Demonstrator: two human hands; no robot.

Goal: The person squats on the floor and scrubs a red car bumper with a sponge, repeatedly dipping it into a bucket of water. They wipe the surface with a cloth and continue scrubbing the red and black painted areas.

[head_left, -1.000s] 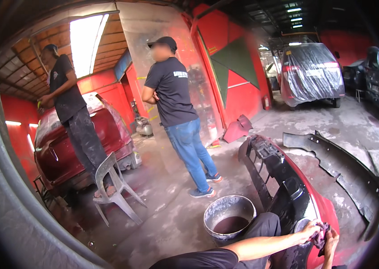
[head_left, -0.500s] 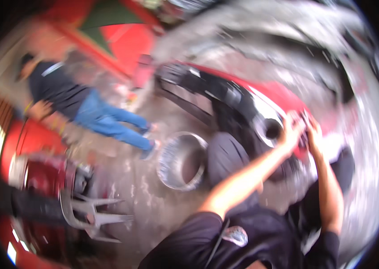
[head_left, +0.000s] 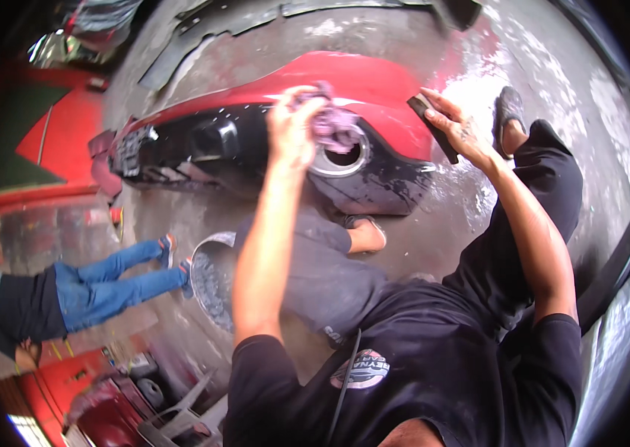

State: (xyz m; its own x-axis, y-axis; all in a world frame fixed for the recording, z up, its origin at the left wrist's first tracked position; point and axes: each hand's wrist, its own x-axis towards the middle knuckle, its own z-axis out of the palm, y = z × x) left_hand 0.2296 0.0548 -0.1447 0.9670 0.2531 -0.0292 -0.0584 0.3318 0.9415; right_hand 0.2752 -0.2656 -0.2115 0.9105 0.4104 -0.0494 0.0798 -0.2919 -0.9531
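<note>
My left hand (head_left: 290,134) is closed on a crumpled pinkish-purple rag (head_left: 339,131), raised above the middle of a car bumper (head_left: 363,80). The bumper is red along its far side and black toward me, with wet-looking patches and a round, pale-rimmed opening (head_left: 362,165) just under the rag. Off the bumper's right end, my right hand (head_left: 464,134) grips a dark, flat, narrow block (head_left: 435,131) between thumb and fingers. I cannot tell whether the rag touches the bumper; the block appears apart from it.
A metal bucket (head_left: 214,294) stands by my left knee. To the left is another person (head_left: 39,298) in a dark shirt and jeans. A grey plastic chair (head_left: 181,410) and red car parts lie lower left. A long dark trim piece (head_left: 233,22) rests on the stained floor beyond the bumper.
My hands were close together near the bumper's right end; now they are apart, the left with the rag and the right with the block. The whole view has turned.
</note>
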